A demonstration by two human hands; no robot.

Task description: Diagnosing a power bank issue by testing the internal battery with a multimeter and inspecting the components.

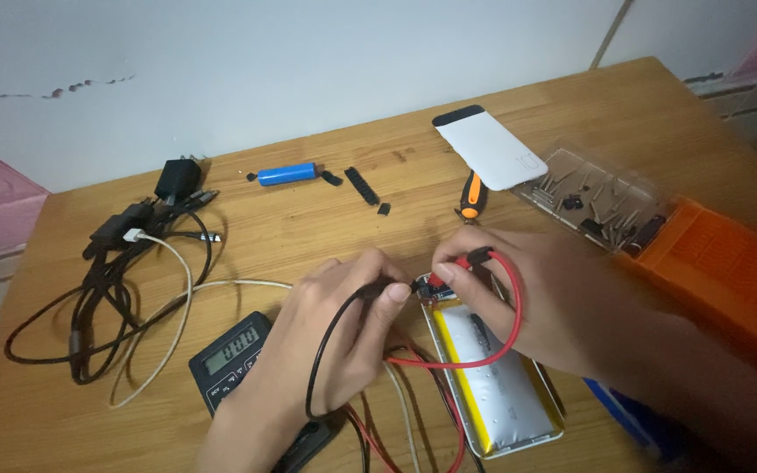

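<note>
a: your left hand (343, 307) has its fingers clamped on the black probe (377, 289), and your right hand (519, 298) has its fingers pinched shut on the red probe (470, 259). both tips meet at the small circuit board (435, 287) at the top end of the silver battery pack (494, 381).

b: and where does that pack sit?

a: it lies flat in its open metal case (556, 405) on the wooden surface (326, 219), right under your right wrist. the meter (234, 355) sits just beside your left forearm, its screen lit, though the digits are too blurred to trust.

b: so which step is this?

a: it looks like you are in the middle of the probing itself, both tips on the board's contacts. i can't tell whether each tip sits squarely on its pad.

b: what does the next move call for?

a: i'd say steady hands and a glance at the meter without letting either tip slide. the red lead (501, 333) loops over the pack, so keep it from tugging. the contacts are close together, and bridging them would be the risk.

b: anything else nearby?

a: a blue cylinder cell (286, 173), a white case cover (488, 147), an orange-handled screwdriver (471, 197), a clear tray of bits (597, 200), and a tangle of cables (124, 271) off to the left, all well apart from your hands.
</note>
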